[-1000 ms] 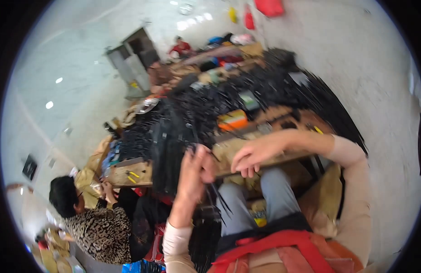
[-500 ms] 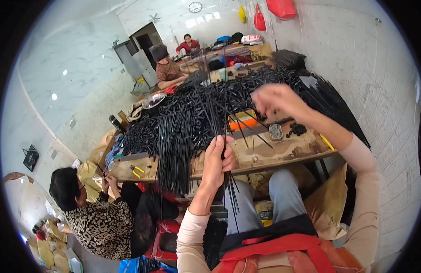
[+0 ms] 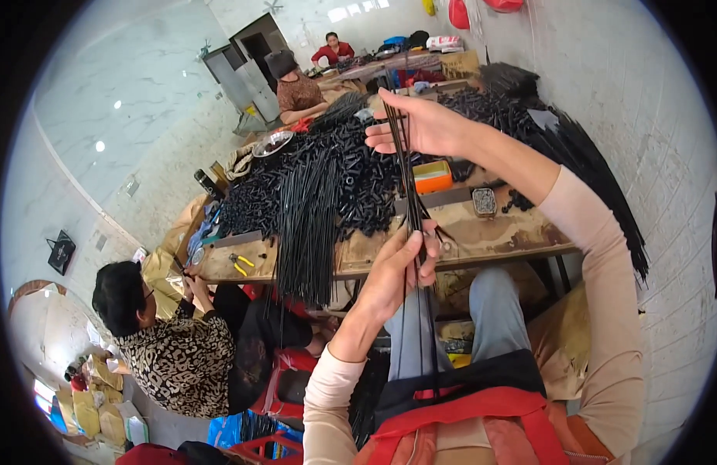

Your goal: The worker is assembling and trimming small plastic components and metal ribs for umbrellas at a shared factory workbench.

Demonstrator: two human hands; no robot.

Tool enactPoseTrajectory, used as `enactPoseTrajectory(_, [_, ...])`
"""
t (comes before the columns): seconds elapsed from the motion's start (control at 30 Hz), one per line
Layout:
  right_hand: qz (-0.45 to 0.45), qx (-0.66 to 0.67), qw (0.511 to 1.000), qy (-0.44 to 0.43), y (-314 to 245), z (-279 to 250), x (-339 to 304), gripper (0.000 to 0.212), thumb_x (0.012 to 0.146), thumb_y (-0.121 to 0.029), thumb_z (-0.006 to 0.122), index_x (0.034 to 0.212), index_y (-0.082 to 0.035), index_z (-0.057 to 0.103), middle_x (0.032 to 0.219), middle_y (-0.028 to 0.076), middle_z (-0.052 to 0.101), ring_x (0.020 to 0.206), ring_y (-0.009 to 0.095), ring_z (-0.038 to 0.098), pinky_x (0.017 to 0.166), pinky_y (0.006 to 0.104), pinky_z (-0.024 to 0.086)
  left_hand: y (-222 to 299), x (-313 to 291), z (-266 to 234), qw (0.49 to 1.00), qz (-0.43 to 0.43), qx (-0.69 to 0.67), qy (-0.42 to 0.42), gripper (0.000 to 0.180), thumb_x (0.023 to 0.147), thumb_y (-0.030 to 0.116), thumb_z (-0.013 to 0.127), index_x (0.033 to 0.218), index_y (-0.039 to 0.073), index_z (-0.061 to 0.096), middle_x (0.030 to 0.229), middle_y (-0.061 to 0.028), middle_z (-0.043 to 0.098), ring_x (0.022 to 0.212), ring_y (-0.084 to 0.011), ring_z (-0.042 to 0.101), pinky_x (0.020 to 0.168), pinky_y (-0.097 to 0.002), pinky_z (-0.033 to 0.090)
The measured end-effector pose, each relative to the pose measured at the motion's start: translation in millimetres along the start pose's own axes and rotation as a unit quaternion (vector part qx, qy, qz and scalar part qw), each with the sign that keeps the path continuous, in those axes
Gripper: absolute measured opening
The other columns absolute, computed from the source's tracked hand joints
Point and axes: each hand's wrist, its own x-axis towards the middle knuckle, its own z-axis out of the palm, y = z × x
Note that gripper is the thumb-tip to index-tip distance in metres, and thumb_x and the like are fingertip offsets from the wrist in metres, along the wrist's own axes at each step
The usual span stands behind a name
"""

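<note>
My left hand (image 3: 393,267) is closed around a bundle of long thin black rods (image 3: 411,194) and holds them nearly upright above the table's front edge. Their lower ends hang down in front of my lap. Up near the top of the bundle is my right hand (image 3: 428,128), its fingers stretched out and the rods passing by its palm. Whether that palm presses on them, I cannot tell. A thick pile of similar black rods (image 3: 308,232) lies on the table to the left, its ends jutting over the edge.
Short black tubular pieces (image 3: 358,194) are heaped across the wooden table (image 3: 498,244). An orange box (image 3: 432,177), a small container of metal bits (image 3: 484,201) and yellow-handled pliers (image 3: 240,264) lie there too. A person in a patterned top (image 3: 180,356) sits at left; two others sit farther back.
My right hand has swung left from above the table's right side to the rods' upper part. The rods, which were fanned apart, now stand closer together. My left hand keeps its grip.
</note>
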Motion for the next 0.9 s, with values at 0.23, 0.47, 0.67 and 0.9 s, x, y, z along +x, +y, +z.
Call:
enactPoseTrajectory(0.23, [-0.061,-0.334,0.938,0.065,-10.0,3.8,-28.8,0.076,0.084,-0.062,0.063,0.108,0.01,0.053,0.105,0.02,0.061,0.099,0.03,0.066,0.075,0.0357,0.059,-16.8,3.6,-9.0,0.996,0.044,0.067,0.046,0.029,0.104,0.022,0.045,0.127,0.005,0.048,0.079,0.0045,0.039,0.062,-0.0035,0.032,0.051,-0.0186,0.026])
enactPoseTrajectory(0.47, [-0.012,-0.549,0.83,0.099,-13.6,7.9,-39.5,0.055,0.091,-0.054,0.057,0.077,0.0,0.054,0.069,0.006,0.062,0.047,0.015,0.063,0.041,0.0231,0.045,-29.0,12.4,-1.4,0.985,0.082,0.115,0.094,0.035,0.103,0.019,0.046,0.133,0.002,0.041,0.08,0.0054,0.036,0.063,-0.0029,0.03,0.053,-0.0188,0.024])
enactPoseTrajectory(0.67, [-0.076,-0.386,0.918,0.055,-9.8,24.1,-36.0,0.031,0.096,-0.03,0.054,0.085,-0.001,0.056,0.071,0.011,0.06,0.055,0.017,0.065,0.043,0.0262,0.048,-23.1,9.5,-4.6,0.982,0.12,0.063,0.13,0.042,0.106,0.034,0.038,0.131,0.001,0.046,0.081,0.0035,0.042,0.067,-0.0059,0.038,0.058,-0.0212,0.032])
enactPoseTrajectory(0.9, [-0.399,-0.237,0.871,0.164,-132.3,-38.7,-58.4,0.027,0.097,-0.035,0.052,0.083,-0.012,0.058,0.064,-0.005,0.049,0.047,0.005,0.041,0.043,0.0197,0.028,-18.9,4.7,-42.7,0.969,0.118,0.142,0.163,0.026,0.103,0.021,0.047,0.119,0.002,0.052,0.078,0.006,0.04,0.061,-0.0032,0.033,0.053,-0.0193,0.028])
